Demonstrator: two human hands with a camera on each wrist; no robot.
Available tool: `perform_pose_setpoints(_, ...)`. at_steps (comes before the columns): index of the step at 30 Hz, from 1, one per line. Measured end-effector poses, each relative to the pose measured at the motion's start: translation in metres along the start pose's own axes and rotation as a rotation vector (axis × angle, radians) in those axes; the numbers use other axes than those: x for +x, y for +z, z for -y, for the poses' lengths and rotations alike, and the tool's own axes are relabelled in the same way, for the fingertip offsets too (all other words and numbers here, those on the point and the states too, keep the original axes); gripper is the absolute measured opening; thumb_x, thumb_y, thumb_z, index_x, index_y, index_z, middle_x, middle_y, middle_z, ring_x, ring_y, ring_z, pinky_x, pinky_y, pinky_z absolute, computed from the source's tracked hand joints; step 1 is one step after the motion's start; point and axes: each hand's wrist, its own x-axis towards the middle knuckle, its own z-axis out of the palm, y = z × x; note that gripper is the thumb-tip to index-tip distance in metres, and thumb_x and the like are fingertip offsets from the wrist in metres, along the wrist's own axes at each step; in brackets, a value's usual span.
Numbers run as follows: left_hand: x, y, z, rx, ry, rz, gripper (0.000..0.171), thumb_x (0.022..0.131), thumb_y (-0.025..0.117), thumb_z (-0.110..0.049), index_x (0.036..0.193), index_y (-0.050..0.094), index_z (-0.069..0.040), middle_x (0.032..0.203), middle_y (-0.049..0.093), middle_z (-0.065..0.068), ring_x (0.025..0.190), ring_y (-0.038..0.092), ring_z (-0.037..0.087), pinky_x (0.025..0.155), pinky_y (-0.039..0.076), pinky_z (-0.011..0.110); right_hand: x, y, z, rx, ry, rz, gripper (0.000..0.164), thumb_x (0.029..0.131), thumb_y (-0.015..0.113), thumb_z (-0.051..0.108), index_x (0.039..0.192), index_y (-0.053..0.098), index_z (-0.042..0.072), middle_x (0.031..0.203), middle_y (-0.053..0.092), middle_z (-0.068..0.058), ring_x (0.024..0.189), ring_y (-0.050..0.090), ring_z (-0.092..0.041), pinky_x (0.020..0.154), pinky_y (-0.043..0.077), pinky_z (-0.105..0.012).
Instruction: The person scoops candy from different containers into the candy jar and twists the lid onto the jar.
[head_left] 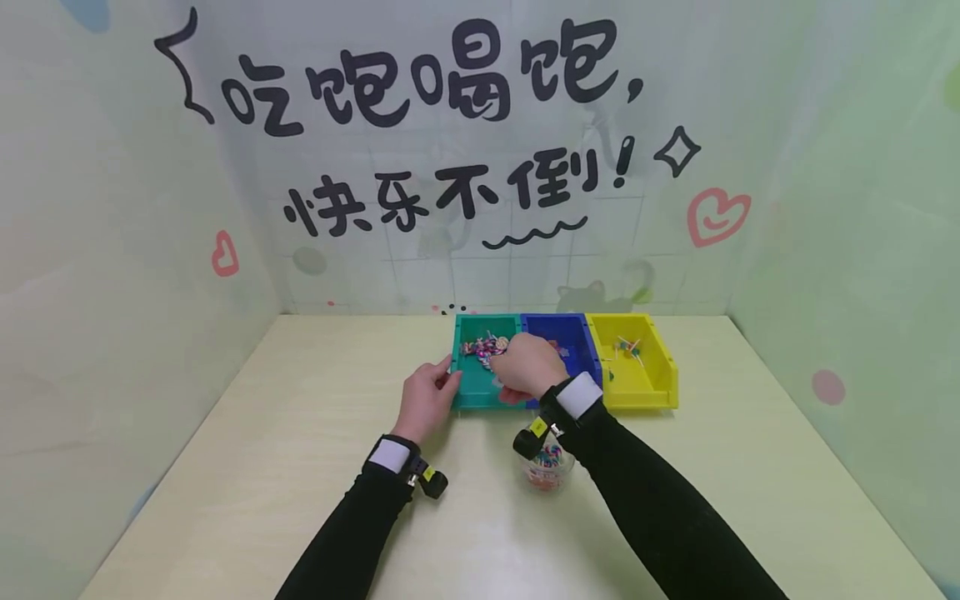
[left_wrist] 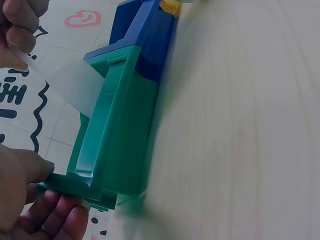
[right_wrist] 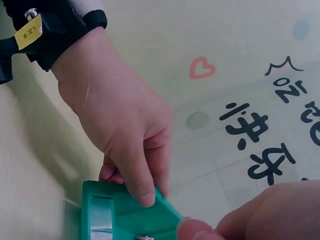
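**Two-handed at the green bin [head_left: 487,400]**

Going left to right from where I'm standing: the left hand [head_left: 426,396] has the green bin's left wall pinched, thumb inside, fingers outside. Toward the far left in that bin sits a heap of colourful bits [head_left: 483,347], too small for me to name. The right hand [head_left: 528,367] hangs over the bin's right side, fingers curled in tight around what looks like a see-through scoop [left_wrist: 80,87], pretty hard to make out. The scoop's long axis slants from the fingertips down to the bin. The bits lie just left and slightly far of those fingers, so the right hand is the nearer one imo; can't tell if anything's touching.

Nearer, below the right wrist, there's a clear jar [head_left: 545,477] with colourful stuff [head_left: 550,455] in it. Blue bin [head_left: 555,324] butts against the green one, partly hidden, then the yellow bin [head_left: 645,399] with some sticks [head_left: 632,347].
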Motion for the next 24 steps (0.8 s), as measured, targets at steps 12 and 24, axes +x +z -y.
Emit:
perform_pose_setpoints(12,0.001,-0.003,0.0,-0.013,0.003,0.02,0.046,0.11,0.068,-0.019,0.153,0.06,-0.004,0.102,0.07,0.015,0.092,0.059,0.023,0.076,0.048,0.028,0.022,0.006,-0.021,0.019,0.042,0.063,0.05,0.116,0.052,0.023,0.074,0.074,0.004,0.067,0.077,-0.005,0.08,0.082,-0.031,0.067,0.062,-0.033)
perform_pose_setpoints(24,0.003,-0.002,0.001,-0.026,-0.009,0.019,0.046,0.109,0.07,-0.02,0.152,0.061,-0.006,0.105,0.072,0.016,0.095,0.062,0.025,0.077,0.05,0.028,0.033,0.015,-0.018,0.001,-0.012,-0.007,0.056,0.117,0.054,0.027,0.07,0.077,0.007,0.061,0.073,-0.003,0.052,0.057,-0.016,0.102,0.053,-0.047)
